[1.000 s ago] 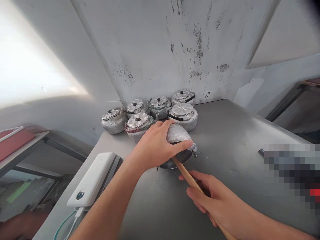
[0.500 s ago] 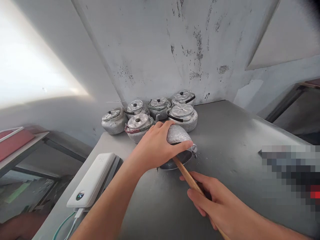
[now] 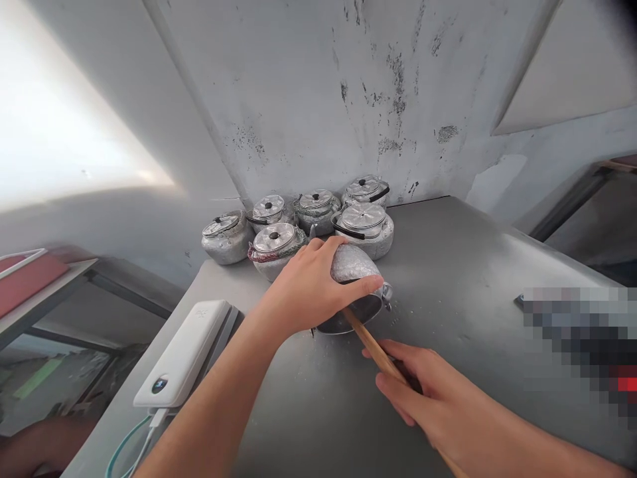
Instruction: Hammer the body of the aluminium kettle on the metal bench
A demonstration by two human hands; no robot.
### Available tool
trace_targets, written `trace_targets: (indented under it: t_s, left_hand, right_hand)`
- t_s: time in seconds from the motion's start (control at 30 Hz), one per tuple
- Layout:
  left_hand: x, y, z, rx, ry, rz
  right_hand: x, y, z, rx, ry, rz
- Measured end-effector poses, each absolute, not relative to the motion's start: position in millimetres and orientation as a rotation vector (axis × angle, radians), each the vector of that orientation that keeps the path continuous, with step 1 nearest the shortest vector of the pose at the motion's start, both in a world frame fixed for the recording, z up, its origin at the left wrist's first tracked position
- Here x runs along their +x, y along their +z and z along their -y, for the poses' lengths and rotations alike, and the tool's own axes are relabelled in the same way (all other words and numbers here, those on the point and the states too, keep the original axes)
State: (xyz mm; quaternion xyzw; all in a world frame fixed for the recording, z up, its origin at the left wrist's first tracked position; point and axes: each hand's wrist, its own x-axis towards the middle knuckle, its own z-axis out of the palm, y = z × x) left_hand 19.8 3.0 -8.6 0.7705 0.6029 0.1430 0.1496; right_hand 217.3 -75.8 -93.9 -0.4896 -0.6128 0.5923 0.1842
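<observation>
Stick, far end: wooden stick [image 3: 371, 345] enters mouth of tilted pot [image 3: 355, 262]; tip hidden inside, type of tool n/a.
Stick, near end: passes thru R hand [image 3: 415, 382], cut off at btm edge.
Pot, L part: covered by L hand [image 3: 316, 285]; interior dark, contents can't be read.
Blurred patch: pixelated item [image 3: 577, 332] at R edge of tbl [image 3: 308, 418], unidentifiable.
Btm-L corner: brown rounded shape [image 3: 47, 445], cut off, ID unclear.
Pot posn: mid-tbl, on its side, mouth facing wearer, in front of kettle group; 1 lug visible at R of rim.
L fingers: spread, thumb well apart along rim, clasping pot's outer wall.
R fingers: curled closed around stick, just outside mouth.
Kettles: qty 6, lidded kettles [image 3: 375, 244], upright nr wall [image 3: 298, 99]; 5 dark lid knobs visible.
Pwr bank: qty 1, white power bank [image 3: 186, 355], L side of tbl, atop a dark flat item, mostly hidden.
Cables: qty 2, teal cable [image 3: 117, 451] & white cable [image 3: 145, 446], both cut off at btm.
</observation>
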Motion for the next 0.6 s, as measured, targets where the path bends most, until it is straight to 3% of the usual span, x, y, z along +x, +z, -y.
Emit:
trace_targets:
  t_s: [0.6]
  left_hand:
    - [19.1, -12.6, -5.6, 2.240, 0.408, -1.723]
  right_hand:
    - [218.3, -98.6, 73.9, -1.357, 1.741, 1.640]
